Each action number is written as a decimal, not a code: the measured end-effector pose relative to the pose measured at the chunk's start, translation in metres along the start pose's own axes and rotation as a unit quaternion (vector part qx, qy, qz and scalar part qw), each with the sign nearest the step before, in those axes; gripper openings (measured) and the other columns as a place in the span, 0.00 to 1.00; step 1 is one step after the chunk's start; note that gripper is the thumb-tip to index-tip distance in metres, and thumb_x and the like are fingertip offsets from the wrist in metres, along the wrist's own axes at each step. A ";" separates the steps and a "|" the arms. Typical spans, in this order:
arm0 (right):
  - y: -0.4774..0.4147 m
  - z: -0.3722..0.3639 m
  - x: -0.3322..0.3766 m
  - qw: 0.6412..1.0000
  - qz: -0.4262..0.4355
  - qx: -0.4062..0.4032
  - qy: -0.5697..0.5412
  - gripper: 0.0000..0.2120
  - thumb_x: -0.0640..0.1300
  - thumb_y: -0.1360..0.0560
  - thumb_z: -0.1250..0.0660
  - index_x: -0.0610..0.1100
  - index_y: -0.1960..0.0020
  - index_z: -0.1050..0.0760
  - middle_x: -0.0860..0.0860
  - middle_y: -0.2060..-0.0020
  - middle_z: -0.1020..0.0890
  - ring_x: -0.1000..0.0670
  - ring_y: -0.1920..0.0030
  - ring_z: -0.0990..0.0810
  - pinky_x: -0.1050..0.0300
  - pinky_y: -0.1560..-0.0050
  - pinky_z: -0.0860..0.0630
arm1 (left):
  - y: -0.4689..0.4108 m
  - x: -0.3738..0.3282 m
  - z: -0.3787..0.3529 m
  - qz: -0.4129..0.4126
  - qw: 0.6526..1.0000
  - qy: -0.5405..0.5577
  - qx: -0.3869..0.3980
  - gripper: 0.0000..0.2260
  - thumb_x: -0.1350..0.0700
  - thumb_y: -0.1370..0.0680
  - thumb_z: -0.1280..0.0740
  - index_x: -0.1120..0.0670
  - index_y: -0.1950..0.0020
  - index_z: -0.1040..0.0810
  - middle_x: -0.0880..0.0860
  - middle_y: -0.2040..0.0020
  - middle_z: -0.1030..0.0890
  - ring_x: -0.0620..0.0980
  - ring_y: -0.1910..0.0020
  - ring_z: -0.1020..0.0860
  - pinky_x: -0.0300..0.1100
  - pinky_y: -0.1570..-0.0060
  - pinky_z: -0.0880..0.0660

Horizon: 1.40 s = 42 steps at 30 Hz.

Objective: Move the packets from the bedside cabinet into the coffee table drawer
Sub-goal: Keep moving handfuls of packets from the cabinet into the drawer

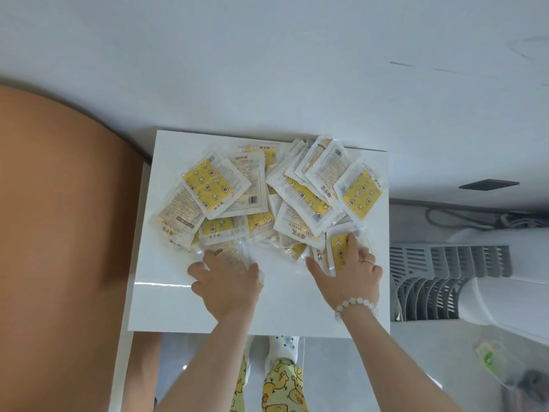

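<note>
Left hand (228,281) curls its fingers round a pale packet (230,252) at the heap's near side, its long axis running toward the far edge. Right hand (350,272) lays straight, spread fingers on a yellow packet (340,243) near the right edge, lengthwise near-to-far; whether it grips is unclear. Other packets (267,197) lie jumbled, pointing every way, across the far half of the cabinet top (166,307).

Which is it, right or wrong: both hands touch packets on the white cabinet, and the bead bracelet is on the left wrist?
Wrong on one point: the head view shows the bead bracelet on the right wrist. The left hand and right hand do both touch packets on the white cabinet.
</note>
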State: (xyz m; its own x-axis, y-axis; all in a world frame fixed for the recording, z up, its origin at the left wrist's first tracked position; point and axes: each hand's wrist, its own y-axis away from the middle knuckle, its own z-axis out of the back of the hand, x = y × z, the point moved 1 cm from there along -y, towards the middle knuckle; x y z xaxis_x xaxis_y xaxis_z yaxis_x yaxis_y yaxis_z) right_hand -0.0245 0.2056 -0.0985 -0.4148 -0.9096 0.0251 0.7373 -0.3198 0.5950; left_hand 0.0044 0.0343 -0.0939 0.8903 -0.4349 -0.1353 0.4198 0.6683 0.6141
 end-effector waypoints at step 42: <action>0.185 0.193 -0.151 0.763 -0.196 0.023 -0.616 0.05 0.41 0.23 0.35 0.43 0.48 0.24 0.51 0.61 0.21 0.51 0.62 0.22 0.62 0.67 0.25 | 0.213 -0.130 0.151 -0.395 0.875 -0.153 0.236 0.10 0.57 0.27 0.32 0.54 0.48 0.28 0.51 0.49 0.24 0.51 0.52 0.26 0.42 0.55 0.28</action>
State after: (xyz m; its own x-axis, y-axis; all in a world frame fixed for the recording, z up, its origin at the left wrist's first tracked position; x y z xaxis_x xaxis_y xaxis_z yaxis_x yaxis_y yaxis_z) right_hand 0.0713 0.3349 0.1625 -0.8050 0.2021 0.5578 0.4211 -0.4677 0.7771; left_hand -0.0489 0.1422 0.1725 0.2370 -0.8375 -0.4924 0.6989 -0.2051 0.6851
